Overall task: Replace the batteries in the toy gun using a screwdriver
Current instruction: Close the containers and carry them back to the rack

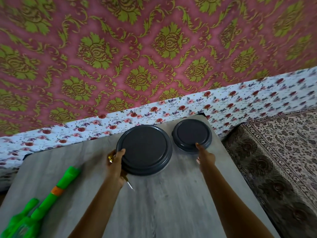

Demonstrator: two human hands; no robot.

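Grey wood-grain table (163, 203).
- Green toy gun (66, 177) with an orange band lies at 8 o'clock by the table's left edge, untouched and well apart from both hands.
- Left hand (115, 166) is at the 8 o'clock rim of the large dark round lid (145, 150). Its fingers are curled round a yellow-handled screwdriver (129, 184), metal tip poking out toward 5 o'clock, and its thumb rests on the lid.
- Right hand (205, 158) has one digit tip on the 5 o'clock rim of the small dark round lid (192, 134). The other fingers are tucked under, so I cannot tell their grip.
- Patterned rug (274, 160) lies at 3 o'clock.
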